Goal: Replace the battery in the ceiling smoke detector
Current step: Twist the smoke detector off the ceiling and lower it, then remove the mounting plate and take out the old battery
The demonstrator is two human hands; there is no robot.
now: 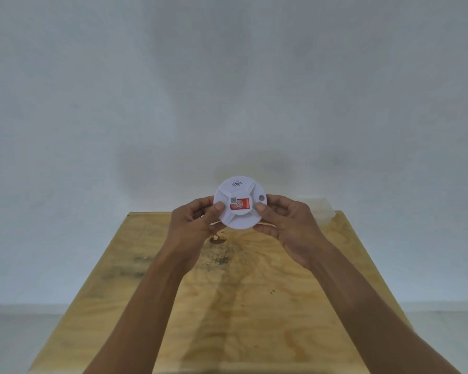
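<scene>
A round white smoke detector (pixel 239 188) is held up between both hands, its face towards me. A red and white label sits at its centre, with a small sound-wave mark above it and a small round button at its right rim. My left hand (pixel 195 220) grips its left edge, thumb on the face and fingers curled behind. My right hand (pixel 284 221) grips the right edge the same way. The detector hangs above the far end of a wooden board (pixel 241 306). No battery is visible.
The plywood board has dark stains and a knot (pixel 217 240) just under the detector. A plain pale wall fills the view behind. At the board's far right corner lies a faint translucent object (pixel 325 210), unclear what.
</scene>
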